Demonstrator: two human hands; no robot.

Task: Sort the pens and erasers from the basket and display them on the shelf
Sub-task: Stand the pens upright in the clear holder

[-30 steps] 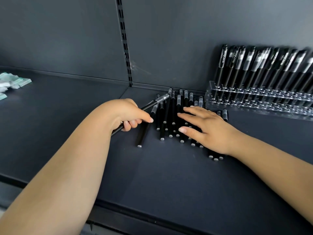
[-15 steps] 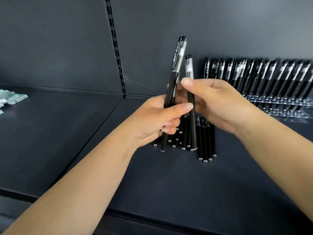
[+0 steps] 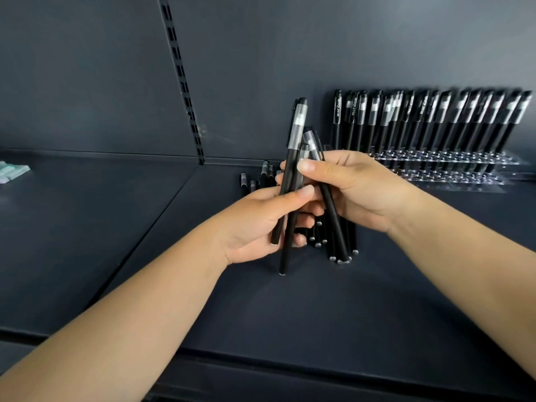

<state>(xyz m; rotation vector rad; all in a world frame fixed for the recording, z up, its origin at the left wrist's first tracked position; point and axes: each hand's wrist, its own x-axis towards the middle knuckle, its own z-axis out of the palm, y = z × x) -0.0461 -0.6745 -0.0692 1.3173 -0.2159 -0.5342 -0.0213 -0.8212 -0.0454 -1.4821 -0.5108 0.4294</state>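
Dark shelf (image 3: 121, 227) is seen beneath both hands; the clear pen rack (image 3: 441, 166) stands beyond and right of the right hand (image 3: 356, 190), nearer it than the left hand (image 3: 261, 224). Both are clamped on upright pens (image 3: 293, 169), seemingly three.

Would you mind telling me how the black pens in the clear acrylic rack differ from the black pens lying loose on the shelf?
The black pens in the clear acrylic rack stand upright in a tidy row, caps up, leaning toward the back wall; the loose black pens on the dark shelf lie flat in a bunched pile. The racked pens sit at the shelf's right rear, untouched; the loose pile lies partly hidden behind both hands. Both groups look like the same black pen type.
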